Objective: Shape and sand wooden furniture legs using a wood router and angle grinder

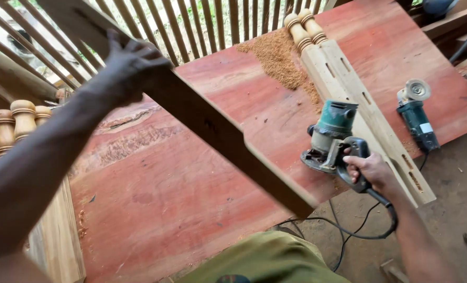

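two hands busy; left hand point(131, 65) fingers grasping a long wooden plank point(218, 131); right hand point(367, 170) clenched on a green router point(330, 136) above the red surface point(181, 199).

Counter point(181, 183): wide reddish wood slab w/ rough grain patches at its left part. On it: sawdust heap point(280, 55) near the far edge, touching two pale turned posts point(349, 89) laid side by side, diagonal, w/ mortise slots; their lower ends overhang the near edge. Teal router point(330, 139) sits just left of the posts, its base on the slab. Teal angle grinder point(414, 112) lies right of the posts, disc end up, near the counter's right edge.
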